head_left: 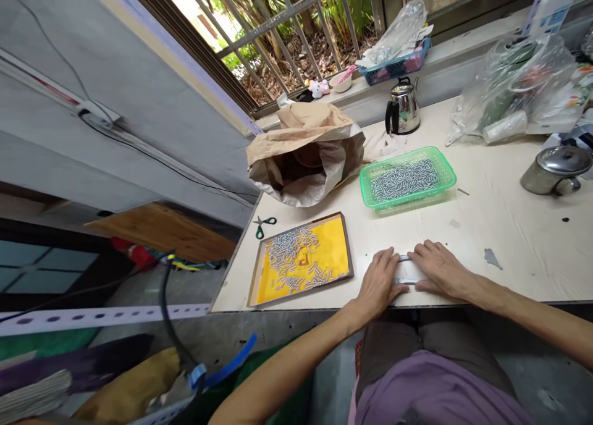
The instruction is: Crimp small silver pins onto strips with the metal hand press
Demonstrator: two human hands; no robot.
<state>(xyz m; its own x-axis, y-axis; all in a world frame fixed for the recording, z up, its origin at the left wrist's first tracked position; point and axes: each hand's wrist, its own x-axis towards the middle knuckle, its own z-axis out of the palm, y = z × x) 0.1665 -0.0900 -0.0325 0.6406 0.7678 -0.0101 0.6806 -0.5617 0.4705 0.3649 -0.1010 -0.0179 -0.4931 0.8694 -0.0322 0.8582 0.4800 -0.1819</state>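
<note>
My left hand [380, 280] and my right hand [440, 269] rest on the table near its front edge, a small gap apart. Between them two thin silvery metal strips [406, 281] run side by side, one farther back and one nearer me. The fingers of both hands are closed over the strips' ends, which are hidden, so I cannot tell if the strips form one piece. Left of my left hand lies a shallow brown-rimmed tray [349, 252] with a yellow bottom, scattered with small metal pins [287, 247]. A green plastic basket [407, 201] behind my hands holds many similar pins.
An open brown paper bag [306, 134] stands at the back left, with green-handled scissors [264, 225] before it. Farther back are a steel kettle [404, 107] and plastic bags [519, 91]. A lidded metal cup [556, 168] stands right. A barred window [296, 11] lies beyond.
</note>
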